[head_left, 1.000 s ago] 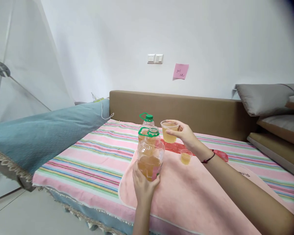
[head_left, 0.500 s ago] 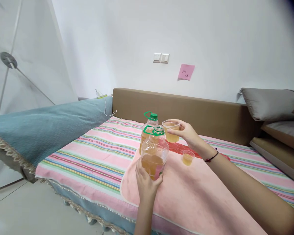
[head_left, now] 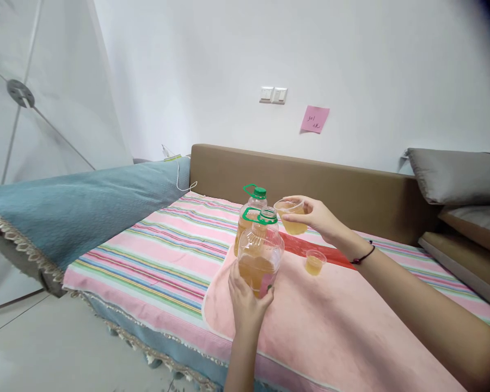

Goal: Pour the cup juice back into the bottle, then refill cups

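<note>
My left hand (head_left: 248,305) wraps round the lower part of an uncapped clear bottle (head_left: 258,267) with amber liquid and a green handle ring. Raised beside the bottle's mouth is a clear cup (head_left: 294,220) of yellowish liquid, now tilted toward the bottle, gripped by my right hand (head_left: 316,218). Behind the first bottle stands a second one with a green cap (head_left: 260,192), partly hidden. A smaller cup (head_left: 314,264) holding similar liquid sits on the pink mat (head_left: 310,310), right of the bottles.
Red plastic (head_left: 330,251) lies behind the small cup on the striped cover (head_left: 155,256). A brown backrest (head_left: 302,177) runs along the wall, with grey cushions (head_left: 457,177) at the right. A white cable (head_left: 178,177) hangs over the blue-covered armrest (head_left: 106,190).
The cup in my right hand has tipped further toward the bottle's mouth. The whole view has shifted slightly. My left hand keeps its hold on the bottle.
</note>
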Demonstrator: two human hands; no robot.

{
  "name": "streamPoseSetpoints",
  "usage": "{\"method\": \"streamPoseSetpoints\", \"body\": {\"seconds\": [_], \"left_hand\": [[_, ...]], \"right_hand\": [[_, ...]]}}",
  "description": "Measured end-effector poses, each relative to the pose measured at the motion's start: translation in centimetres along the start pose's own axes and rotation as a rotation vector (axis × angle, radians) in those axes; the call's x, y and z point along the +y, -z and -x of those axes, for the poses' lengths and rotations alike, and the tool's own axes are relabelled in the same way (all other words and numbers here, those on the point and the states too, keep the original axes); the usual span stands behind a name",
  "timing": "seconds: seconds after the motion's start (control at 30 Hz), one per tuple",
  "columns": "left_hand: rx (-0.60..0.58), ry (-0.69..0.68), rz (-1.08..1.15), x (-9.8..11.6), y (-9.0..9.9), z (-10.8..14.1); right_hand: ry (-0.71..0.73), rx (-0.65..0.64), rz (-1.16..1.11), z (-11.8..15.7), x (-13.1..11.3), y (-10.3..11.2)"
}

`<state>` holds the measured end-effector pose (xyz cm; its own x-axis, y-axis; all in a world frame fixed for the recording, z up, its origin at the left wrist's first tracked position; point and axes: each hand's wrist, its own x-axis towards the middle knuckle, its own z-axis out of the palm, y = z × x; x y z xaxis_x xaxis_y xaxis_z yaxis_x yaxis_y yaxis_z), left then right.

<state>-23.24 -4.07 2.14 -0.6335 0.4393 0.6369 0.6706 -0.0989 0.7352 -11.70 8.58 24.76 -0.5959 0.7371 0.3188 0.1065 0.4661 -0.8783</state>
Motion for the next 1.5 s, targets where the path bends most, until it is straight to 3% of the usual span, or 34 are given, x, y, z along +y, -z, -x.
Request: {"method": "streamPoseSetpoints", "body": {"seconds": [0.7,1.5], "left_hand": [[-0.059,0.019,-0.021,-0.2,0.2,0.1],[0.002,-0.012,-0.036,-0.1,-0.1,0.1]], "right_hand": [[-0.029,-0.081,0.213,-1.1,-1.0,1.2],[-0.003,-0.190,0.385,-1.5,-4.0,1.6]]}}
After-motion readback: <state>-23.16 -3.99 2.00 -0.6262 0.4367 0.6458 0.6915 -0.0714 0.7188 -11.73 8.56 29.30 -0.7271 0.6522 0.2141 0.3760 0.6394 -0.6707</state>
